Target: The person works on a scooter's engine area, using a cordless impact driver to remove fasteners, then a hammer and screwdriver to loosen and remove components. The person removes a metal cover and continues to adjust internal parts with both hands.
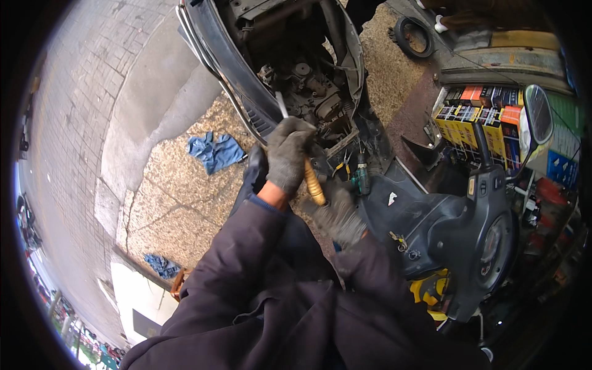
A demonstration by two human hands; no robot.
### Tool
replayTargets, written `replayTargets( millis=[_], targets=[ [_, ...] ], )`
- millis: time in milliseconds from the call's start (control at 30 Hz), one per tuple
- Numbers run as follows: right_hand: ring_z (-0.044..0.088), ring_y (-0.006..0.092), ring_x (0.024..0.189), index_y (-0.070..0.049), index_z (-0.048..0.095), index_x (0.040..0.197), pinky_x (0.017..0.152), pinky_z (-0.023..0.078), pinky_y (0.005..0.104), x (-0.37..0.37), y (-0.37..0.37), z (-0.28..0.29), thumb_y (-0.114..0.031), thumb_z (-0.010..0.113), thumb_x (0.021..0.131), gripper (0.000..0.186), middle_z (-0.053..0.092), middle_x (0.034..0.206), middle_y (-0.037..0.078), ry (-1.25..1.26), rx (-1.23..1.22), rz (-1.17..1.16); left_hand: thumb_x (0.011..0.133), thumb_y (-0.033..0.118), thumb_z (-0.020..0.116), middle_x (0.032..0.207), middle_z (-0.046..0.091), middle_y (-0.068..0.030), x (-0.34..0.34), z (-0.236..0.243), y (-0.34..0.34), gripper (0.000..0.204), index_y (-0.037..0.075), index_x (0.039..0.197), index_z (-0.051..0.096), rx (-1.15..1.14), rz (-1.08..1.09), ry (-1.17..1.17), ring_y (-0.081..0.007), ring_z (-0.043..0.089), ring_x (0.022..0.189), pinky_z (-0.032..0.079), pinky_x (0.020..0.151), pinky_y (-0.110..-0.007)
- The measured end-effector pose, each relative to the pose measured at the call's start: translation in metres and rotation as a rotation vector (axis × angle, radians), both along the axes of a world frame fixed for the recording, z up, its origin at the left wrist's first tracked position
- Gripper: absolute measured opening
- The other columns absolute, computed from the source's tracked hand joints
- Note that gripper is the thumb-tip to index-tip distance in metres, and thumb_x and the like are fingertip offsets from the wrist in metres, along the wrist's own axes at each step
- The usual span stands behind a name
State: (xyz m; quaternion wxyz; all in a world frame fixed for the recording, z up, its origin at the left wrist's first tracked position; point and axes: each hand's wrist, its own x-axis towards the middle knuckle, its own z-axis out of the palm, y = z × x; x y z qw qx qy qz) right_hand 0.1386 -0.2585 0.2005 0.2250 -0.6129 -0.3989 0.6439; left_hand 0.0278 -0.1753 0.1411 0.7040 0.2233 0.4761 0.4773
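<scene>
My left hand (pixel 288 154), in a grey work glove, is closed around a long tool that looks like a screwdriver. Its pale metal shaft (pixel 281 105) points up and away past my fist, while its ridged yellow-orange handle (pixel 313 184) slants down to the right. Close to the handle's lower end is my right hand (pixel 340 217), also gloved; its fingers are smeared by motion, so their grip is unclear. Beyond both hands lies the exposed engine (pixel 317 92) of a dark scooter. A green power drill (pixel 362 176) and yellow-handled pliers (pixel 346 165) rest beside the engine opening.
The scooter's handlebar (pixel 487 216) and mirror (pixel 538 114) stand at the right, by stacked yellow and black boxes (pixel 472 126). Keys (pixel 401 240) show on the scooter body. Blue rags (pixel 216 152) lie on the ground to the left. A tyre (pixel 404 38) lies at the far right.
</scene>
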Motion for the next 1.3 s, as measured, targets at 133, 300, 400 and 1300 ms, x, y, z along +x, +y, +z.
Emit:
replayTargets(
  millis=[133, 300, 400, 1300],
  targets=[
    [0.055, 0.0121, 0.046, -0.009, 0.056, 0.109, 0.036, 0.040, 0.0263, 0.013, 0.042, -0.028, -0.055, 0.061, 0.090, 0.050, 0.058, 0.070, 0.004, 0.042, -0.475, -0.268, 0.088, 0.007, 0.054, 0.078, 0.065, -0.0065, 0.029, -0.063, 0.034, 0.014, -0.001, 0.093, 0.065, -0.155, -0.050, -0.013, -0.0149, 0.062, 0.072, 0.053, 0.071, -0.029],
    [0.051, 0.0159, 0.045, -0.008, 0.058, 0.114, 0.039, 0.038, 0.0316, 0.025, 0.119, -0.106, -0.067, 0.048, 0.091, 0.064, 0.061, 0.079, 0.009, -0.025, -0.469, -0.103, 0.091, 0.021, 0.059, 0.115, 0.064, -0.0207, 0.035, -0.108, 0.087, 0.043, -0.001, 0.127, 0.053, -0.171, 0.019, 0.430, -0.0288, 0.061, 0.109, 0.047, 0.094, -0.035],
    [0.050, 0.0147, 0.048, -0.007, 0.063, 0.107, 0.042, 0.038, 0.0318, 0.015, 0.168, -0.161, -0.063, 0.051, 0.092, 0.059, 0.064, 0.079, 0.008, -0.166, -0.240, 0.028, 0.096, 0.022, 0.057, 0.128, 0.059, -0.0203, 0.017, -0.104, 0.100, 0.051, -0.002, 0.139, 0.042, -0.114, -0.113, 0.780, -0.0289, 0.059, 0.115, 0.044, 0.101, -0.034],
    [0.044, 0.0174, 0.035, -0.010, 0.058, 0.113, 0.036, 0.030, 0.0343, 0.001, 0.222, -0.158, -0.060, 0.055, 0.091, 0.055, 0.055, 0.054, 0.007, -0.160, -0.724, -0.079, 0.092, 0.011, 0.062, 0.107, 0.067, -0.0142, -0.125, -0.091, 0.147, 0.035, 0.000, 0.124, 0.056, -0.016, 0.114, 0.578, -0.0202, 0.063, 0.099, 0.049, 0.089, -0.032]
  ],
)
